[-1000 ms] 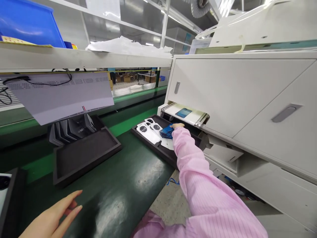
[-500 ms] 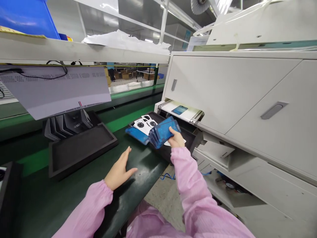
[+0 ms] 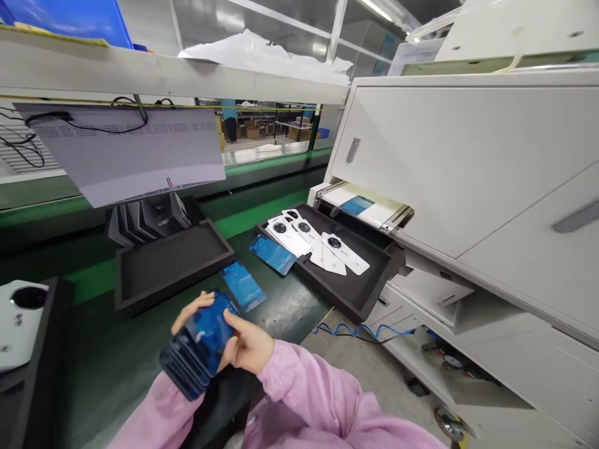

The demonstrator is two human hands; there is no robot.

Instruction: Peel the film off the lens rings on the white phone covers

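Note:
A fanned stack of blue film-covered phone panels (image 3: 199, 346) is held low over the near side of the bench, slightly blurred. My right hand (image 3: 248, 343) grips its right side, thumb on the top panel. My left hand (image 3: 193, 308) is behind the stack, fingers curled at its far edge; the palm is hidden. Just beyond lies a single blue panel (image 3: 243, 285) on the dark green bench. Another blue panel (image 3: 272, 254) rests against the edge of a black tray (image 3: 360, 302), which holds several white phone back covers (image 3: 346, 252) with round camera rings.
A second black tray (image 3: 173, 268) stands left of centre, with dark folded pieces (image 3: 147, 218) behind it. At far left, another black tray (image 3: 47, 349) holds a white cover. One blue panel (image 3: 358, 204) lies on the conveyor (image 3: 393, 215) leaving the white machine (image 3: 449, 149).
My right hand has brought the stack left and toward me, from over the tray to my left hand. One blue panel now lies separately on the bench. The view has shifted.

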